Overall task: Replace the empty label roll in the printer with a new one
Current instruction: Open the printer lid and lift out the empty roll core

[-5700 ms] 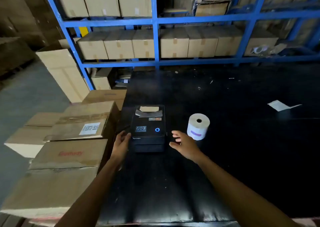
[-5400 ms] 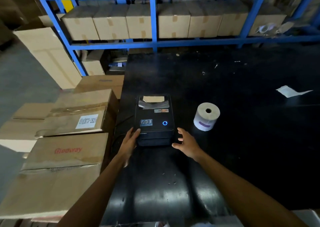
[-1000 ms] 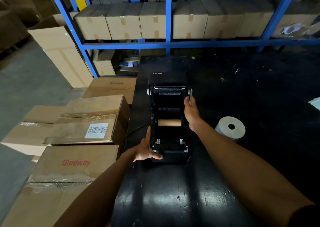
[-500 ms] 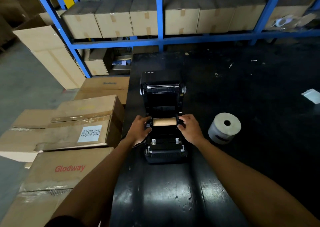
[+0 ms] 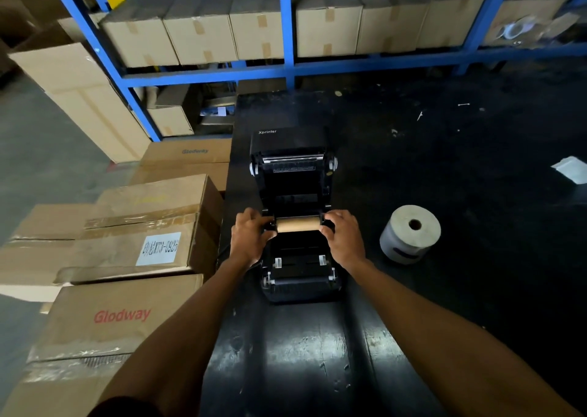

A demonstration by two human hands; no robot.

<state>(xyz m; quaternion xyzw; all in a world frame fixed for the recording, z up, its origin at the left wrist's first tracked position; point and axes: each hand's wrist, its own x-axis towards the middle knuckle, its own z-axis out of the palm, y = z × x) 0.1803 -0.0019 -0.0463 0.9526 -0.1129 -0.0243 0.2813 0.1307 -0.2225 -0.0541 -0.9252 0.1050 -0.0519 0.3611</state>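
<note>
The black label printer [image 5: 298, 286] stands on the black table with its lid [image 5: 290, 144] swung up and back. Across its open bay lies the empty brown cardboard core [image 5: 298, 224]. My left hand [image 5: 251, 237] grips the black holder at the core's left end. My right hand [image 5: 341, 237] grips the holder at its right end. The new white label roll [image 5: 409, 234] stands on end on the table, to the right of the printer and clear of both hands.
Stacked cardboard boxes [image 5: 120, 318] press against the table's left edge. Blue shelving [image 5: 286, 28] with more boxes runs along the back. A white paper scrap [image 5: 571, 168] lies at the far right of the black table [image 5: 476, 162].
The printer lid went from shut to fully open. My right hand left the lid and my left left the printer's front; both now hold the ends of the empty core.
</note>
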